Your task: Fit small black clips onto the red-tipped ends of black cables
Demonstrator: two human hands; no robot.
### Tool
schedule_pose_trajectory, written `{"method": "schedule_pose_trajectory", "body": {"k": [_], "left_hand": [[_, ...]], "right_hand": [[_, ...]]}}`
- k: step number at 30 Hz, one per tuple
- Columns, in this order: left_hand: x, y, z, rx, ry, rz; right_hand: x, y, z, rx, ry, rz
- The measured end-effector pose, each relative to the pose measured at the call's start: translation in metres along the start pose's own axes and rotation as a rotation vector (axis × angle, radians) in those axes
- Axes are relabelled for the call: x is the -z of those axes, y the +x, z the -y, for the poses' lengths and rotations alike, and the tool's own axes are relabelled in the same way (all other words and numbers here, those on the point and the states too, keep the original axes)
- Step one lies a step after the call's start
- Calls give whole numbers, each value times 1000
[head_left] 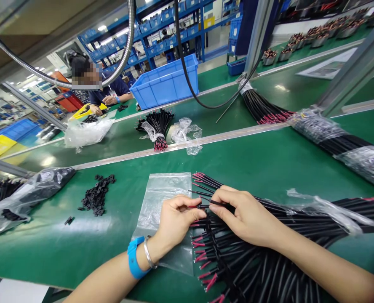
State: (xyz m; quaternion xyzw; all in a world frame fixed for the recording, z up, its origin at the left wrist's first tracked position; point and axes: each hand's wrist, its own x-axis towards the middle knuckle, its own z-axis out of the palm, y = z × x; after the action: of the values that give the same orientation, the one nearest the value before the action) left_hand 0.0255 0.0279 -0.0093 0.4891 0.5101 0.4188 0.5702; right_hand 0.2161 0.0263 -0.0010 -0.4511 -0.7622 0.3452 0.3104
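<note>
My left hand (180, 214) pinches a small black plastic clip (201, 205), partly hidden by the fingertips. Just to its right, my right hand (242, 214) grips a black cable (226, 205) close to its end, and the cable's tip meets the clip. Beneath both hands lies a wide bundle of black cables (269, 269) with red wire ends fanned toward the left. A row of black clips (217, 252) sits along these cables near their ends. Under my left forearm a clear plastic bag (161, 189) lies flat on the green table.
Loose black clips (98, 195) are piled at left, near a bagged bundle (44, 185). Behind a metal rail (124, 158) stand a tied cable bundle (157, 126) and a blue bin (168, 84). Wrapped cables (332, 134) lie at right. Another person (95, 84) sits across.
</note>
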Motion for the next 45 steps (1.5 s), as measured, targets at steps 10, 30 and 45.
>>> {"method": "schedule_pose_trajectory", "body": {"k": [10,30,45], "left_hand": [[-4,-1,4,-158,254,81],[17,0,-8,-55,139,214],[55,-3,-32,-233,538,293]], "right_hand": [[-5,-4,-1,17,-11,51],[-5,-2,-2,-15,-20,56],[-7,-3,-5,18,-107,122]]}}
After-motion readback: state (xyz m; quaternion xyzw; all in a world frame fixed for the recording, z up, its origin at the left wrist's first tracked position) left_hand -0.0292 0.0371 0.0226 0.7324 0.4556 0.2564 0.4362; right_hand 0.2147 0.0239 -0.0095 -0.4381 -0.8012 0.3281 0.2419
